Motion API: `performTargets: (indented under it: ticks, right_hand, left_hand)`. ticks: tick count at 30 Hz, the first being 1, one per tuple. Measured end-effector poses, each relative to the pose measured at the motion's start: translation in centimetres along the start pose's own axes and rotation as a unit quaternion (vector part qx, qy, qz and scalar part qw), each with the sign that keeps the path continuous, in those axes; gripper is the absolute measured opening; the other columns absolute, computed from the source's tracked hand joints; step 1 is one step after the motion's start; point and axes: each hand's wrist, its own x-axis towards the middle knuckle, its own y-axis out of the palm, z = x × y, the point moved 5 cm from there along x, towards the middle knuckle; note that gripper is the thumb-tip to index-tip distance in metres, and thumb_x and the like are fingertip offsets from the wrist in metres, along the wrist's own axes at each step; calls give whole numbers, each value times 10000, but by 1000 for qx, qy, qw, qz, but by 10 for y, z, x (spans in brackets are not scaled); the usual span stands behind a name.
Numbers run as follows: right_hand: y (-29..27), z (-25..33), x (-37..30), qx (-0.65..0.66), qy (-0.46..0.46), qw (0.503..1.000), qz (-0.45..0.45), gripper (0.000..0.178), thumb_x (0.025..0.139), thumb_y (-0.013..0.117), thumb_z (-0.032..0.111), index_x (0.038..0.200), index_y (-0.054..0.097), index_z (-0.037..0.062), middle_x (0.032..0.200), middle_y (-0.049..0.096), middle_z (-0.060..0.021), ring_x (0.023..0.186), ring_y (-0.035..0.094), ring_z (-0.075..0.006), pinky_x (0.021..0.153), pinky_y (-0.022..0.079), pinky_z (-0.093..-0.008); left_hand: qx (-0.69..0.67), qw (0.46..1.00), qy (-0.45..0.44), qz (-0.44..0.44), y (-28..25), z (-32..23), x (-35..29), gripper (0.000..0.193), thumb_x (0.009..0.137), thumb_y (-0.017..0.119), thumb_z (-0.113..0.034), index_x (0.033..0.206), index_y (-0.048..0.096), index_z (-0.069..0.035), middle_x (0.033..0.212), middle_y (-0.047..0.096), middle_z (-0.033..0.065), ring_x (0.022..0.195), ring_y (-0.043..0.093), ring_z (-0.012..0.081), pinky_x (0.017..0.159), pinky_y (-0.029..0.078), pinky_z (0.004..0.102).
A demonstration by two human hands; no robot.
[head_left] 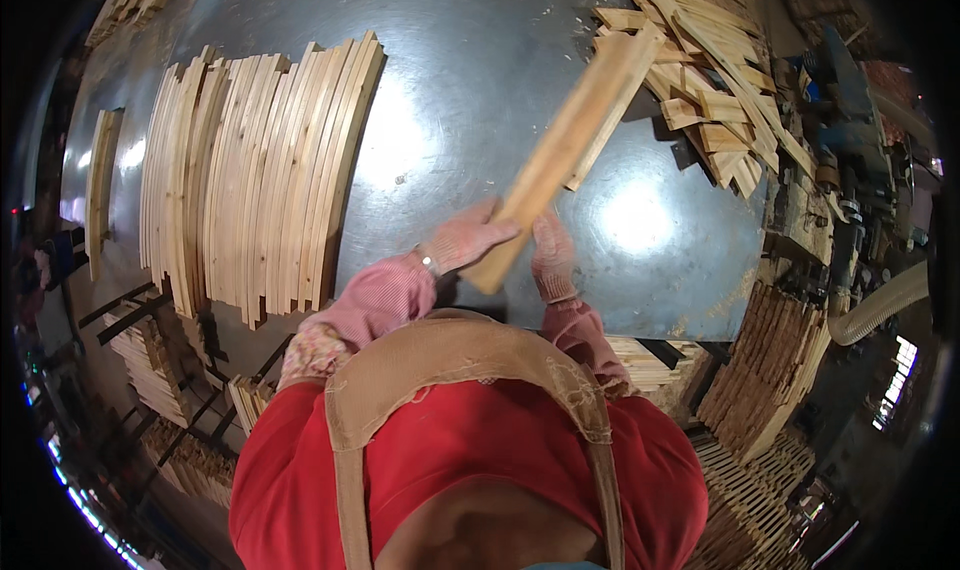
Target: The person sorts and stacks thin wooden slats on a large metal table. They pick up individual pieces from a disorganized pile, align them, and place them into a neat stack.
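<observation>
A wooden board (562, 140) slants over the metal table, its near end close to my apron and its far end by the loose pile. My left hand (472, 234), in a pale pink glove, grips the board near its lower end, thumb across the top face. On the board's right edge, my right hand (553, 255), gloved the same way, is closed, with its fingertips partly hidden behind the wood. Under the board's far half, a second wooden strip (612, 130) shows along the right side.
A row of wooden strips (270, 170) lies side by side on the metal table (450, 80) to the left. One strip (100, 185) lies apart at far left. Jumbled wood pieces (715, 80) cover the far right corner. Stacked wood (765, 370) and a ribbed hose (880, 305) stand at right.
</observation>
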Motion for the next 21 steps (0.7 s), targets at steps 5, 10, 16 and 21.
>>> performTargets:
  ticks: [5, 10, 16, 21]
  right_hand:
    - [-21, 38, 128, -315, -47, 935, -154, 816, 901, 790, 527, 1486, 586, -5, 1397, 645, -280, 1313, 586, -473, 1127, 461, -531]
    - [-27, 66, 207, -431, 67, 880, -189, 898, 871, 800, 394, 1607, 407, 64, 1613, 416, -249, 1392, 541, -454, 1118, 477, -574]
    - [75, 52, 118, -115, -28, 993, -19, 821, 932, 726, 104, 1648, 330, 32, 1534, 526, -261, 1344, 608, -375, 1128, 512, -434]
    - [233, 105, -30, -285, 95, 871, 389, 723, 987, 661, 255, 1618, 373, 51, 1284, 712, -246, 1108, 719, -444, 1004, 582, -520]
  left_hand:
    - [74, 978, -133, -143, -52, -33, -25, 633, 932, 728, -516, 1277, 693, 13, 1046, 758, 191, 948, 724, 314, 879, 578, 428]
    - [308, 886, -124, -324, -117, -21, -103, 461, 904, 768, -383, 1177, 718, -14, 1160, 707, 237, 1104, 685, 369, 973, 537, 487]
    - [482, 726, -108, -477, -154, 63, -201, 671, 795, 894, -263, 1387, 626, -93, 1514, 487, 224, 1436, 432, 454, 1205, 355, 576]
    - [463, 785, -37, -409, -161, 28, -191, 725, 832, 860, -324, 1450, 570, -80, 1507, 480, 244, 1435, 416, 467, 1232, 329, 593]
